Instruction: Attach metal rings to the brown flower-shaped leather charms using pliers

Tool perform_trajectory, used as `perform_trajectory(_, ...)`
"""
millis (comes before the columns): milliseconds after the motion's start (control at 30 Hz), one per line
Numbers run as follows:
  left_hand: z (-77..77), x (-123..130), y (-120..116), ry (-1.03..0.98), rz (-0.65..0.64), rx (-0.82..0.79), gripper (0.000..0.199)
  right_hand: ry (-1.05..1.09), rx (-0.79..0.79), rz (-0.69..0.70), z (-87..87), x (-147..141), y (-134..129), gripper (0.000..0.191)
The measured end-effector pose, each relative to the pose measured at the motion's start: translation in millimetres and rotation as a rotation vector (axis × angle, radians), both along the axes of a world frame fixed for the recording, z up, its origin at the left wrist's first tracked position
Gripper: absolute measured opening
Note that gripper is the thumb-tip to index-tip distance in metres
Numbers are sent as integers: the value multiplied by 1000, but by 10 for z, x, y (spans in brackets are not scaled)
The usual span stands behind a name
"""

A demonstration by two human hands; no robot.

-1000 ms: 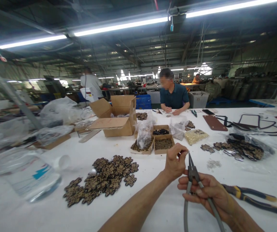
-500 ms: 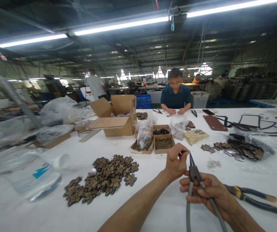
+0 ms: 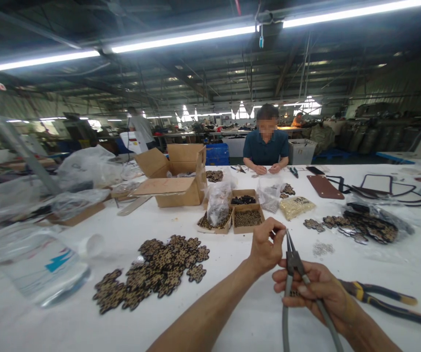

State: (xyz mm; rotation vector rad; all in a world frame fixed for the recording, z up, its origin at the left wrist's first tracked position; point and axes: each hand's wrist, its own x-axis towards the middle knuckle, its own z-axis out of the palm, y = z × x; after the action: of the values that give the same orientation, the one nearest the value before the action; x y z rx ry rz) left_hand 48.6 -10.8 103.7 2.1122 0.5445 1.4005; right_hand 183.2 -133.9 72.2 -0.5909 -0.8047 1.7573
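My left hand (image 3: 268,244) is closed in a pinch at the tips of long-nosed pliers (image 3: 293,261); what lies between its fingertips is too small to make out. Fingers of my right hand (image 3: 318,291) wrap round the grey handles, with the jaws pointing up and slightly apart. Part of a patterned flower-shaped piece (image 3: 295,293) shows beneath the right fingers. Beside the right wrist, black and yellow pliers (image 3: 364,292) lie on the white table (image 3: 247,318). Small silvery bits (image 3: 323,248) are scattered beyond them.
A pile of flower-shaped pieces (image 3: 166,264) lies left of my forearm. Small boxes of studs (image 3: 247,218), an open carton (image 3: 179,193) and a clear water jug (image 3: 37,266) stand around. Across the table sits a person (image 3: 266,146); more patterned pieces (image 3: 375,227) are at right.
The whole view has shifted slightly, so the table items appear a little further left. Both hands keep nearly the same pose at the pliers.
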Motion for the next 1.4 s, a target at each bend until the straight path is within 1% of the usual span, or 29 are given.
perform_trajectory(167,-48,14,18,-7,-18,-103,12,5,52,-10,-28,-24,26,52)
perform_trajectory(233,-71,34,35,-30,-57,-205,14,12,71,-20,-36,-35,39,51)
perform_trajectory(267,-79,45,47,-55,-86,-280,16,15,79,-26,-39,-40,44,50)
perform_trajectory(333,-83,65,80,-116,-180,-463,23,15,88,-37,-41,-45,50,51)
perform_trajectory(400,-68,73,117,-166,-314,-637,32,6,92,-48,-38,-47,51,52)
perform_trajectory(467,-39,67,151,-183,-417,-745,39,-6,91,-54,-34,-48,47,52)
perform_trajectory(533,-7,51,172,-182,-444,-775,42,-14,90,-55,-32,-51,40,52)
perform_trajectory(667,32,26,187,-182,-441,-786,39,-28,85,-39,-35,-62,29,52)
perform_trajectory(800,29,35,188,-232,-459,-904,37,-51,85,-37,-51,-63,31,53)
perform_trajectory(933,9,60,178,-259,-441,-992,38,-64,78,-39,-84,-50,45,55)
perform_trajectory(1300,3,94,147,-288,-401,-1035,38,-29,74,-32,-80,-39,55,53)
perform_trajectory(1400,-18,95,164,-292,-420,-1063,39,-15,84,-35,-95,-34,71,53)
